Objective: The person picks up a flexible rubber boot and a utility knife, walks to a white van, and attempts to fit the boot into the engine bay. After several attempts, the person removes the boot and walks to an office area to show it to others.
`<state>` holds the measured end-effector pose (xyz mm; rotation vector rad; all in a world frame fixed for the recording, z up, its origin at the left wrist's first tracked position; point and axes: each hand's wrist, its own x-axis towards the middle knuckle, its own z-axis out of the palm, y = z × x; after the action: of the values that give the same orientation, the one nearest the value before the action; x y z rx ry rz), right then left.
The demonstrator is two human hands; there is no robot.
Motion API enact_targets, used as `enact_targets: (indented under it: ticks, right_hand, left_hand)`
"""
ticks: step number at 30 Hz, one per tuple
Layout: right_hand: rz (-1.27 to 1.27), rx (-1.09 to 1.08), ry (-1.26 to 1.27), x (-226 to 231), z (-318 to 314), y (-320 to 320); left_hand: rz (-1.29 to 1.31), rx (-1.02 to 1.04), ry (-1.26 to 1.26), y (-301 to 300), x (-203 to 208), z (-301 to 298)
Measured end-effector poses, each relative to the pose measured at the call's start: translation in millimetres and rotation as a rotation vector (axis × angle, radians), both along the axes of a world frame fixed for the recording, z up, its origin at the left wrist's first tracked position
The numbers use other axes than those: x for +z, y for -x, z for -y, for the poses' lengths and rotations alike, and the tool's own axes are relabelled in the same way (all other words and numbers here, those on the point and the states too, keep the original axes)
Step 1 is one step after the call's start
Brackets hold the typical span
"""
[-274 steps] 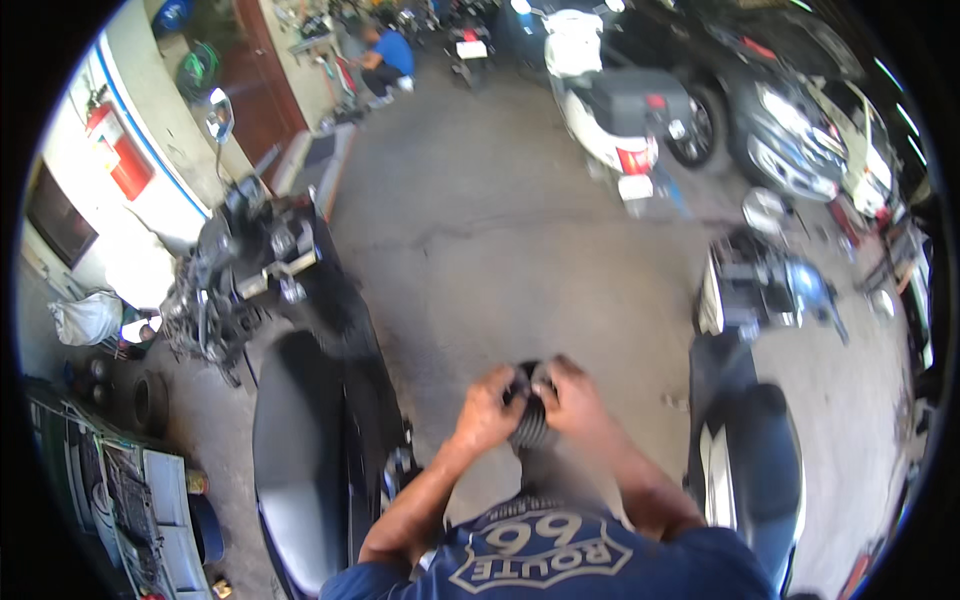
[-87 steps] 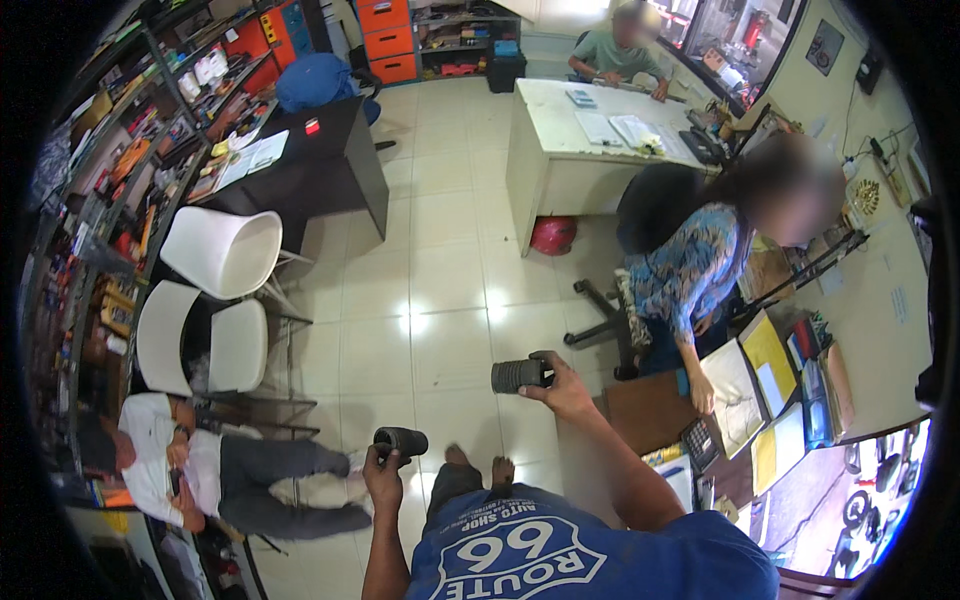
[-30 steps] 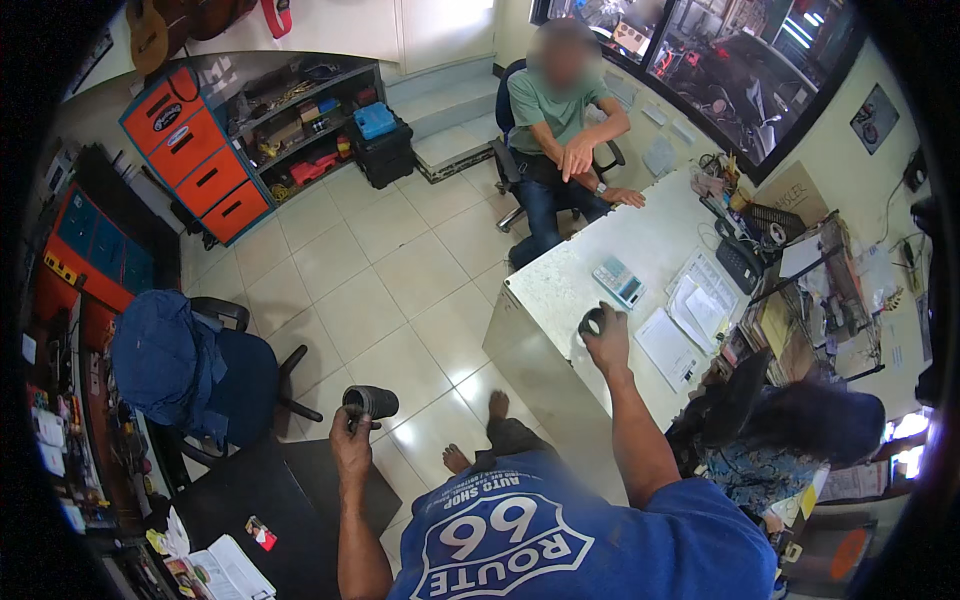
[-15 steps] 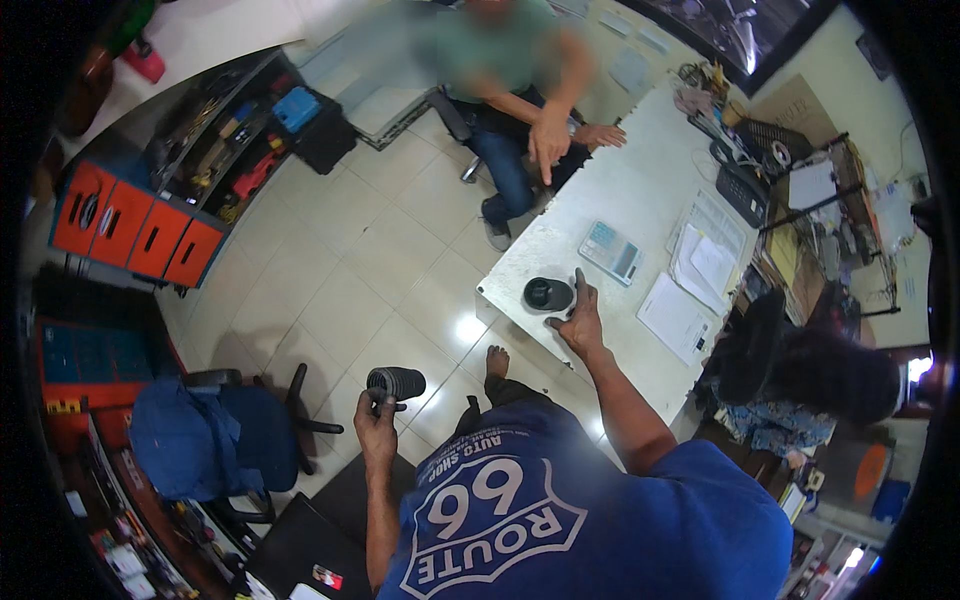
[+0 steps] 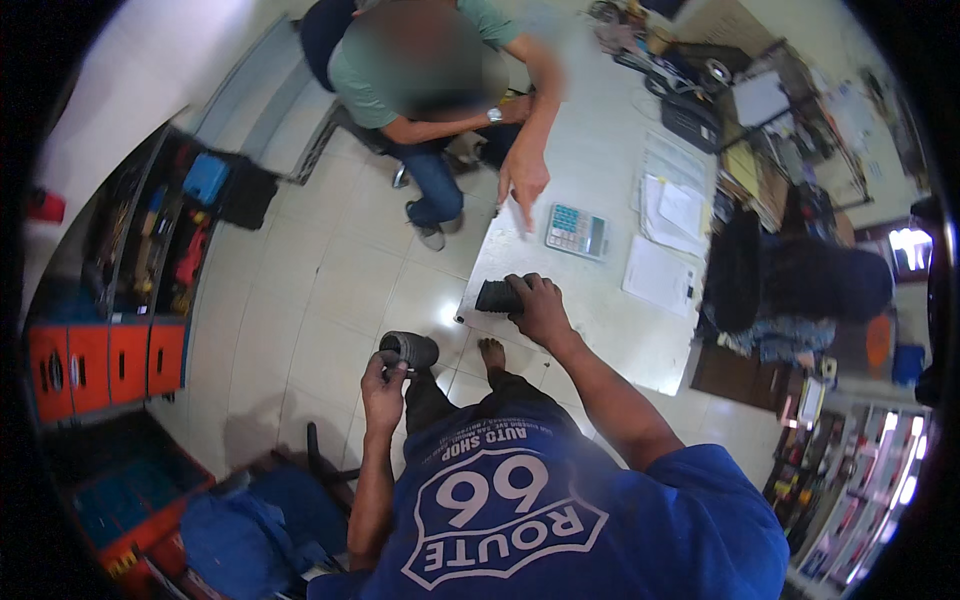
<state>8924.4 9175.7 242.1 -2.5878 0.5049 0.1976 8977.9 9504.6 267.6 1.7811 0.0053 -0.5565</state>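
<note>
In my left hand [image 5: 383,388] is a ribbed black rubber bellows [image 5: 414,348], gripped at its lower edge with thumb and fingers. Its open round end faces left, and it hangs over the floor in front of me. My right hand [image 5: 543,312] wraps round a second black sleeve-shaped rubber piece [image 5: 494,297] by the near left corner of the white table [image 5: 590,335]. The fingers cover its right end. Whether this piece rests on the table or is lifted slightly, I cannot tell.
Across the table corner a seated co-worker's hand [image 5: 525,178] points down beside a calculator [image 5: 577,232]. Papers [image 5: 672,215] and a desk phone [image 5: 690,122] lie farther right. A blue-draped chair [image 5: 235,540] stands at lower left, orange drawers [image 5: 128,360] at far left.
My right hand, open beside the standing black piece before, now grips it, and the piece lies tipped leftward. The co-worker has leaned in, finger over the table. My view has shifted.
</note>
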Motion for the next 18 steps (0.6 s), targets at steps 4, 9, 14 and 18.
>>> enact_targets:
  ticks: [4,9,14,18]
  right_hand:
    - [-0.041,-0.287,-0.182,5.4,10.7,15.0]
    - [0.142,-0.925,-1.216,2.6,-9.9,45.4]
    - [0.496,-1.125,-1.492,11.9,-45.7,84.5]
    - [1.259,-1.159,-1.434,60.3,-61.8,136.4]
  left_hand:
    - [0.017,-0.152,-0.008,-51.4,-5.8,-15.0]
    - [0.086,-0.417,-0.066,-124.8,-4.1,-37.1]
    - [0.109,-0.508,-0.018,-171.6,-16.0,-26.7]
    - [0.204,-0.705,-0.034,-182.3,-25.0,-15.1]
